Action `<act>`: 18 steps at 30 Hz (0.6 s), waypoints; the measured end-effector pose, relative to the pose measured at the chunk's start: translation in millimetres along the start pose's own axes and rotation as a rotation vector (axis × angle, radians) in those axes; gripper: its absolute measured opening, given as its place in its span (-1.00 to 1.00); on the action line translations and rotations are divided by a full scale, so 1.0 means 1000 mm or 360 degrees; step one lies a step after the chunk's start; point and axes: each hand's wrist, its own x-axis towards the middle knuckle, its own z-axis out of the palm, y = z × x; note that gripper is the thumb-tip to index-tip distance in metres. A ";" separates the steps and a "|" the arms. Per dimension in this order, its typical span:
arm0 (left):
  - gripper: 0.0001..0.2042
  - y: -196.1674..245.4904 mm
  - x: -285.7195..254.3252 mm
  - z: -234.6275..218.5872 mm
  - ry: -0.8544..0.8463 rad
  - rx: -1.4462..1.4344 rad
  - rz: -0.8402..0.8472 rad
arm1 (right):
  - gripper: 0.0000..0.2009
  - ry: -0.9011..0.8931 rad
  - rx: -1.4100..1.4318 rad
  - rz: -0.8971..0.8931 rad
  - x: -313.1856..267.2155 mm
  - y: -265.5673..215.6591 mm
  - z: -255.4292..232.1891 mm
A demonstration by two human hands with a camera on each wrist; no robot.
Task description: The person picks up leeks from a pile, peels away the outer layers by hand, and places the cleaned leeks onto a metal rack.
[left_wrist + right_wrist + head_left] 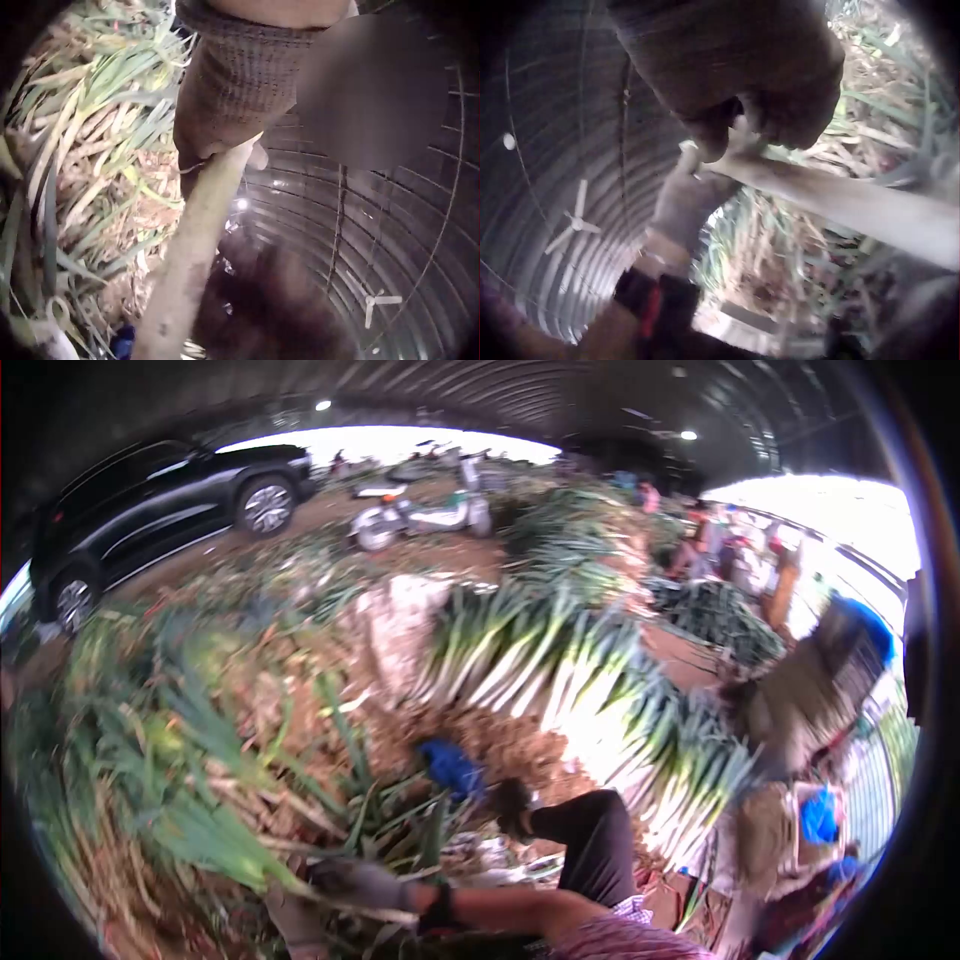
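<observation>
My left hand [232,97], in a dark knit glove, grips a thick pale green onion [191,247] near one end. The stalk slants down out of the left wrist view. In the right wrist view my gloved right hand [742,67] pinches the same stalk [832,195] between thumb and fingers, with the left hand [690,195] close behind it. Low in the head view, a gloved hand [360,885] with a black wrist strap lies beside a leafy green onion [220,840]. Part of the grip is hidden by the gloves.
A long row of cleaned green onions [560,670] lies ahead. Untrimmed onions [130,760] heap on the left. A blue bundle [450,768] rests near my shoe [512,810]. Farther off stand a scooter [425,515] and a dark car [170,510]; other people [700,540] sit back right.
</observation>
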 end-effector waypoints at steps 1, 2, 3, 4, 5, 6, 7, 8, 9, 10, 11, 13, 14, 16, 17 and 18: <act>-0.47 -0.001 0.006 0.004 -0.0160 -0.0282 -0.0255 | -0.64 0.0190 -0.0102 0.0071 0.020 -0.045 0.003; -0.50 0.000 0.000 0.030 0.0170 -0.0415 -0.0266 | -0.64 0.0191 -0.0136 0.0247 0.037 -0.044 0.011; -0.61 -0.003 -0.004 -0.001 0.0311 -0.0509 -0.0502 | -0.64 0.0175 -0.0151 0.0424 0.046 -0.042 0.018; -0.60 -0.006 -0.006 -0.017 0.0113 0.0532 -0.0107 | -0.65 0.0109 -0.0003 0.0412 0.051 -0.049 0.015; -0.58 -0.005 -0.006 -0.022 -0.0092 0.1555 0.0327 | -0.65 0.0118 -0.0009 0.0409 0.052 -0.045 0.017; -0.58 -0.005 -0.004 -0.027 -0.0098 0.1555 0.0330 | -0.65 0.0095 -0.0038 0.0400 0.053 -0.040 0.022; -0.58 -0.005 -0.003 -0.031 -0.0080 0.1595 0.0297 | -0.65 0.0073 -0.0068 0.0395 0.053 -0.036 0.027; -0.58 -0.007 0.000 -0.031 -0.0069 0.1633 0.0262 | -0.66 0.0121 0.0084 0.0363 0.052 -0.035 0.028; -0.58 -0.009 -0.001 -0.031 -0.0059 0.1673 0.0219 | -0.66 0.0135 0.0083 0.0372 0.051 -0.034 0.030; -0.58 -0.010 -0.004 -0.031 -0.0046 0.1715 0.0172 | -0.65 0.0159 0.0136 0.0497 0.051 -0.033 0.033; -0.58 -0.007 -0.007 -0.024 -0.0034 0.1765 0.0125 | -0.64 0.0185 0.0195 0.0618 0.053 -0.029 0.038; -0.60 0.003 -0.009 -0.006 0.0163 0.0944 -0.0191 | -0.61 0.0250 0.0177 0.0627 0.050 -0.021 0.046; -0.62 0.005 -0.009 0.002 0.0369 0.0095 -0.0470 | -0.61 0.0258 0.0204 0.0538 0.046 -0.021 0.045; -0.63 -0.007 -0.009 -0.015 0.0377 0.0107 -0.0410 | -0.61 0.0244 0.0226 0.0451 0.039 -0.020 0.044; -0.64 -0.013 -0.007 -0.017 0.0377 0.0120 -0.0347 | -0.63 0.0251 0.0315 0.0465 0.034 -0.023 0.041; -0.64 -0.019 -0.005 -0.017 0.0380 0.0118 -0.0345 | -0.65 0.0261 0.0403 0.0478 0.031 -0.026 0.038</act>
